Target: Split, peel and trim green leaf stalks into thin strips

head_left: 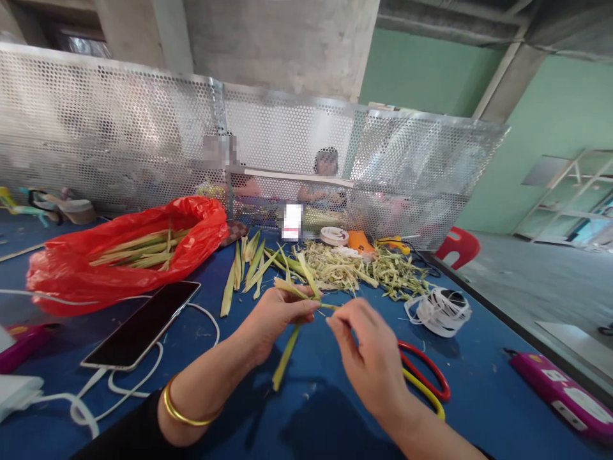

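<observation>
My left hand (pixel 282 313), with a gold bangle on the wrist, pinches several crossed yellow-green leaf strips (pixel 309 275) that look like corn husk. One strip end (pixel 286 359) hangs down below its fingers. A narrow strip runs from there toward my right hand (pixel 366 345), whose fingers are closed around its end and partly blurred. Scissors with red and yellow handles (pixel 433 380) lie partly hidden behind the right hand. Beyond both hands are flat leaf pieces (pixel 249 259) and a heap of small knotted leaf pieces (pixel 330 265).
On the blue table (pixel 316 415), a red plastic bag (pixel 129 220) of leaves and a phone with a cable (pixel 143 326) lie left. A roll of white string (pixel 443 313) and a purple case (pixel 560 390) are right. A perforated metal screen (pixel 287 121) stands behind, with people beyond.
</observation>
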The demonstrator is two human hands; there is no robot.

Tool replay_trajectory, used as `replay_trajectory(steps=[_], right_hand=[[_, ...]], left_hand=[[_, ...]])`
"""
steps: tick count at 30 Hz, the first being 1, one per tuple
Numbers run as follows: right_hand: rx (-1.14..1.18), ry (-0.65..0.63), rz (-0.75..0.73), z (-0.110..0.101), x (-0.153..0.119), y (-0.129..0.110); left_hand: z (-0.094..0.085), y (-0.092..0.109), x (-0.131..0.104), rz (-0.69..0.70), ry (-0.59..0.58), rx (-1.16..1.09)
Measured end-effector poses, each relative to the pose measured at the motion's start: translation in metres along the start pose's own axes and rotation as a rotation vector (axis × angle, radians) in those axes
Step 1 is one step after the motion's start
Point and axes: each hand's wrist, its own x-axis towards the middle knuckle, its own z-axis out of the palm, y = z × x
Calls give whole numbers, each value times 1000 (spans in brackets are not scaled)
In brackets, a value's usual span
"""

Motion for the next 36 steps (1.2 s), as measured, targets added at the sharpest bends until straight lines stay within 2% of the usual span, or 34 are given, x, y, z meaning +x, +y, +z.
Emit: replay_trajectory(steps=[1, 2, 5, 7, 10, 13, 19, 23, 25, 27, 31, 33, 36], right_hand=[[-82, 75, 4, -4, 4, 4], [-126, 77, 4, -6, 7, 8], [-105, -164, 33, -6, 13, 15], [-63, -266, 87, -1, 12, 16], [-34, -249, 131, 6, 7, 13], [-48, -257, 106, 7, 6, 11], [91, -318, 135, -8, 12, 12], [175, -375, 248, -12, 16, 14], [297, -398, 319, -12, 18, 16], [521, -387, 410, -11, 20, 19], [922, -290, 616, -6, 21, 25], [1002, -228, 649, -2, 20, 27], [992, -153, 615, 4, 19, 25]], left_hand=[[-2, 0, 1, -22, -8, -10], [-3, 0, 1, -46, -10, -28], [-3, 1, 0, -96, -22, -125], [-2, 1, -1, -102, -44, -148], [1, -1, -3, -51, -54, 8], [2, -5, -2, -14, -24, 139], [-3, -6, 4, -20, 56, 6], [-4, -3, 3, -62, 71, -48], [-4, -1, 1, -90, 52, -18], [-3, -1, -1, -117, -15, 33], [1, -4, -6, -182, -220, 110], [3, -7, -7, -204, -270, 130], [7, -10, -7, -197, -263, 176]])
